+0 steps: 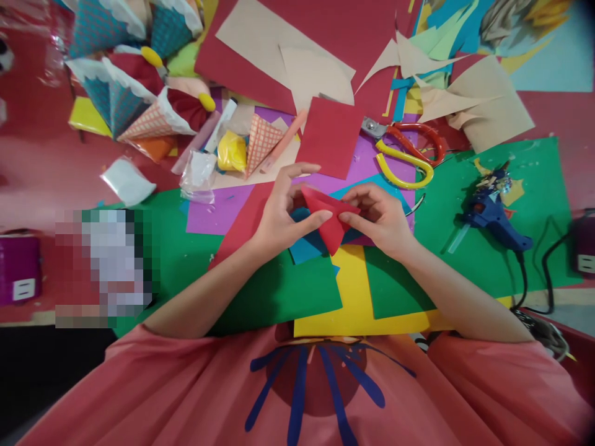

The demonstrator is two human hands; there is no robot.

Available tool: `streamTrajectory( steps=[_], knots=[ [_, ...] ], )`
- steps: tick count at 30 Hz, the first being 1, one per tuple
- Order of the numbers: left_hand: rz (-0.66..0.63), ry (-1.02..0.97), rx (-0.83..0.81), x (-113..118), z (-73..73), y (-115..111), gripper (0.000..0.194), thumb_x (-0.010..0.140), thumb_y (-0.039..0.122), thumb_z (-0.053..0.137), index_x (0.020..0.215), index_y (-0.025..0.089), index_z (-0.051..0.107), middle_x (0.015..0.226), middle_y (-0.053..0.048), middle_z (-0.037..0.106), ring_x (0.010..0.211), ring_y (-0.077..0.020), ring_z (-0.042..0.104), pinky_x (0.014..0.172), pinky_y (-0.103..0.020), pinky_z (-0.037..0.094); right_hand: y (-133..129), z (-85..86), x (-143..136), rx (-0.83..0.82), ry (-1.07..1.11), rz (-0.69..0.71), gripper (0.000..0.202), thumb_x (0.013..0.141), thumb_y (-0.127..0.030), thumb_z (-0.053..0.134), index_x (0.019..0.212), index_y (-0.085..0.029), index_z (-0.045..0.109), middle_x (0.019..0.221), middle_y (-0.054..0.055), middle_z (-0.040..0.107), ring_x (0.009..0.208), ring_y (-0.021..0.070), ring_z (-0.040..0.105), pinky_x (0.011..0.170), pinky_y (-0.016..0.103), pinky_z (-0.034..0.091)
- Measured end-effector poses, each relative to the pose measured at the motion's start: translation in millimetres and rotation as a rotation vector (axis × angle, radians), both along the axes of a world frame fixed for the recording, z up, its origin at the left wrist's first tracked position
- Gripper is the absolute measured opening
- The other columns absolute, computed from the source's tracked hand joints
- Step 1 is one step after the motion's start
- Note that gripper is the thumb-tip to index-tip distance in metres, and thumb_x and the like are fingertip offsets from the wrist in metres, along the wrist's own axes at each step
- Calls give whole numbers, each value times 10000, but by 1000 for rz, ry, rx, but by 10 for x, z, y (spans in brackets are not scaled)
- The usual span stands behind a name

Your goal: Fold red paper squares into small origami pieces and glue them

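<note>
A folded piece of red paper (331, 230) with a pointed lower end is held up between both hands, over the middle of the table. My left hand (290, 207) pinches its left side with the thumb across the front; the index finger is stretched out above. My right hand (377, 217) grips the right edge between thumb and curled fingers. Just beyond the hands lies a flat red paper rectangle (329, 137). Scissors (409, 152) with one red and one yellow handle rest to its right. Blue paper (309, 244) shows under the held piece.
Green sheets (288, 285) and a yellow sheet (353, 279) cover the near table. A blue glue gun (495, 214) with a cord lies at right. Several patterned cones (134, 105) stand at upper left, near a small checked cone (263, 141) and bagged yellow clay (231, 152).
</note>
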State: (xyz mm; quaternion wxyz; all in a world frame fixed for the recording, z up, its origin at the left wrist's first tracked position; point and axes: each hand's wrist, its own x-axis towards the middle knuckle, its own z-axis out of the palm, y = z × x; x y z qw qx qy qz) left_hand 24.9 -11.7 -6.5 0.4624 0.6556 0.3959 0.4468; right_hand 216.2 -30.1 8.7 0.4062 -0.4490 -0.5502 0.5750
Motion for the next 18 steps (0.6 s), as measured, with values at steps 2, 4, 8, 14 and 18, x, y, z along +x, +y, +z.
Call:
streamTrajectory(
  steps=[2,4,8,14,18],
  knots=[
    [-83,-79,-138,14,11,2,635,725,574,715,1223,280,453,924,-18,672,739,-141,683,648,-252,555,-7,0,1,13,-3,-52,329,763,-448,727,925,-214,561,762,-21,579,696,109,576,603,241,491],
    [-143,-106,-249,31,25,-4,663,702,599,719,1222,274,465,908,-20,685,761,-160,700,657,-260,569,-21,6,-1,18,-15,-90,339,761,-446,729,946,-221,555,730,-31,566,672,110,572,594,244,489],
    [-140,-78,-349,65,41,-41,597,694,511,758,1164,224,526,983,-42,701,839,-170,710,686,-253,581,-65,30,-25,20,-42,-90,338,787,-448,702,980,-223,540,714,-35,579,655,112,588,612,256,501],
    [-14,-54,-374,42,5,-28,450,695,490,753,973,165,613,953,-80,727,863,-209,709,729,-308,593,-77,38,-44,-13,-41,-5,455,746,-453,740,1063,-202,530,755,-28,589,635,95,561,572,233,475],
    [26,-74,-318,20,0,3,473,677,468,773,993,159,604,939,-71,722,851,-193,705,728,-297,588,-52,9,-34,-68,-87,68,383,746,-515,718,852,-186,553,662,-41,543,559,71,487,505,210,405]
  ],
)
